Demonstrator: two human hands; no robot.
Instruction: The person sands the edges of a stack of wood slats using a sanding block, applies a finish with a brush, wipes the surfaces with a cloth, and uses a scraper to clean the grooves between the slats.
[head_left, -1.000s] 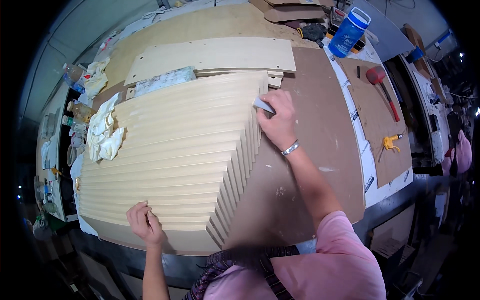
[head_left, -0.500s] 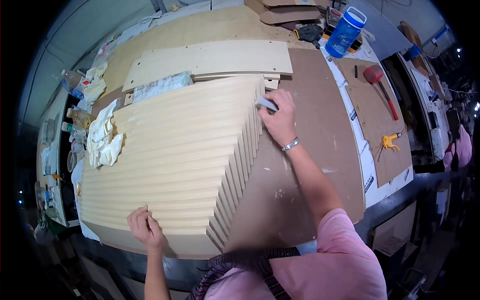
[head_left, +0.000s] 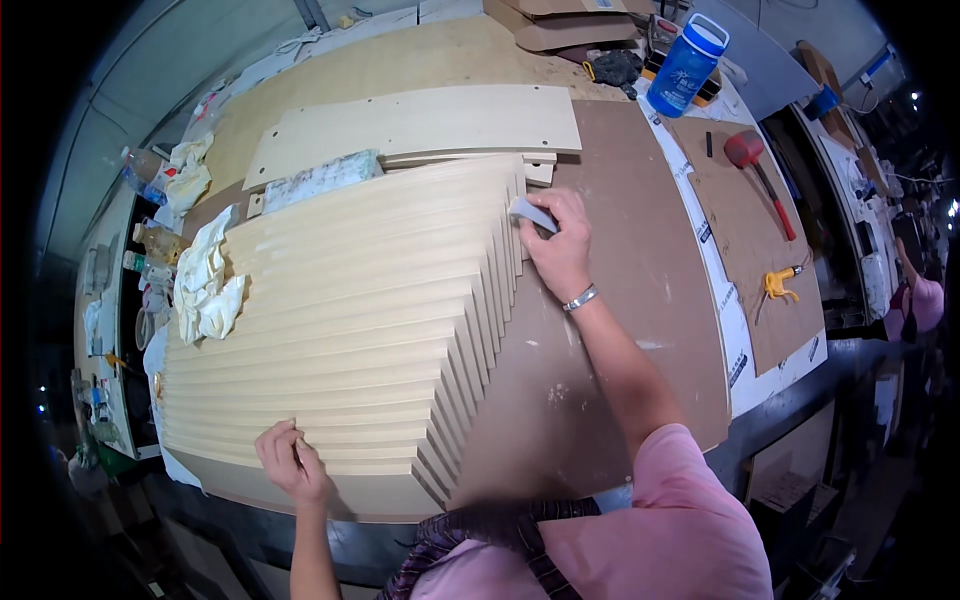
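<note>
Thumb and fingers of a worker's right hand (head_left: pixel 562 235) gripped a thin, bent grey strip (head_left: pixel 534 216), its far end against the board edges near the back right corner of a row of pale wooden boards (head_left: pixel 330 320). The fingers of the left hand (head_left: pixel 290 460) curled loosely over the near boards; whether they pinched anything or touched the wood could not be told. The boards lay side by side, their right ends stepped in a slanting line, across a brown work surface (head_left: pixel 620 300). A crumpled white cloth (head_left: pixel 208 285) rested on their left part. Just behind them sat a smeared, whitish block (head_left: pixel 325 180), beside a flat pale panel (head_left: pixel 430 125) with small dark holes. A silver bracelet (head_left: pixel 580 298) circled the right wrist, below which came a pink sleeve (head_left: pixel 675 465). Farther right, a red-headed mallet (head_left: pixel 744 150) and a yellow trigger tool (head_left: pixel 778 283) lay on cardboard (head_left: pixel 770 335). A blue bottle (head_left: pixel 690 65) stood toward the back, near a dark glove (head_left: pixel 613 68).
</note>
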